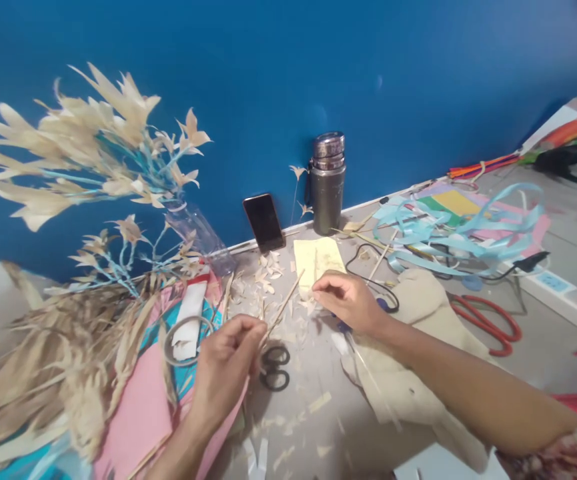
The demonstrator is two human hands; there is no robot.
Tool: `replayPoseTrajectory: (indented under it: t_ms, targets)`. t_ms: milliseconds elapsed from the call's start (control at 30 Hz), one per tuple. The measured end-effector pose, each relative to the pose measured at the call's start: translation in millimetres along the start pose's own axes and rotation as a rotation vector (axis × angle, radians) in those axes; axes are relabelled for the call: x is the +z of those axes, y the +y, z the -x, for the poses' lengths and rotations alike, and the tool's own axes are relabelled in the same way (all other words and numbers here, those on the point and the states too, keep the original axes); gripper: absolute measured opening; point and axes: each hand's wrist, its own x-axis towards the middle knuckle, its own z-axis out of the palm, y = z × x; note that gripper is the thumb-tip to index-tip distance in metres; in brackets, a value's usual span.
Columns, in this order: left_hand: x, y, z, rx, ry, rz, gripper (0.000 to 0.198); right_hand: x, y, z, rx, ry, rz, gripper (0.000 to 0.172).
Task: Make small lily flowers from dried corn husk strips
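My left hand [228,367] is closed in a pinch on a thin wooden stick [284,305] that slants up to the right. My right hand [345,300] rests on the floor with its fingers curled over pale leaf-shaped cuttings [268,273]; whether it grips one is hidden. A yellowish paper sheet [318,259] lies just beyond the right hand. Small black-handled scissors [274,367] lie between the two hands. A clear bottle [201,233] at the left holds blue stems with cream paper leaves [93,133].
A steel flask [327,183] and a phone [264,222] stand against the blue wall. Light blue ribbon strips [458,230] and coloured sheets lie at the right, with red scissors [488,323]. Dried husks [43,360] and pink paper [138,413] fill the left. A black cable [368,267] loops nearby.
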Motion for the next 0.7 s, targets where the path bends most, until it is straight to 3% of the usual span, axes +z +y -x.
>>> replayPoseTrajectory:
  t_ms: [67, 167, 267, 433, 567, 700]
  targets:
    - [4.3, 5.6, -2.9, -0.049, -0.011, 0.069, 0.03, 0.4, -2.0, 1.6, -0.061, -0.005, 0.066, 0.01]
    - [14.0, 13.7, -10.7, -0.056, -0.113, 0.175, 0.019, 2.5, -5.3, 4.6, -0.104, -0.052, 0.097, 0.009]
    - [22.8, 17.4, -15.7, -0.037, -0.209, 0.14, 0.022, 5.6, -7.2, 7.6, -0.12, -0.102, 0.102, 0.009]
    - [29.6, 13.1, -14.2, -0.032, -0.252, 0.099, 0.02, 6.8, -9.7, 9.2, -0.099, -0.15, 0.08, 0.01]
    - [29.2, 2.5, -16.8, -0.132, -0.236, 0.345, 0.022, -0.1, -12.6, 5.5, 0.003, -0.113, 0.037, 0.018]
    - [28.8, -5.5, -22.1, -0.221, -0.231, 0.611, 0.024, -6.4, -10.8, 1.4, 0.026, -0.039, 0.065, 0.013]
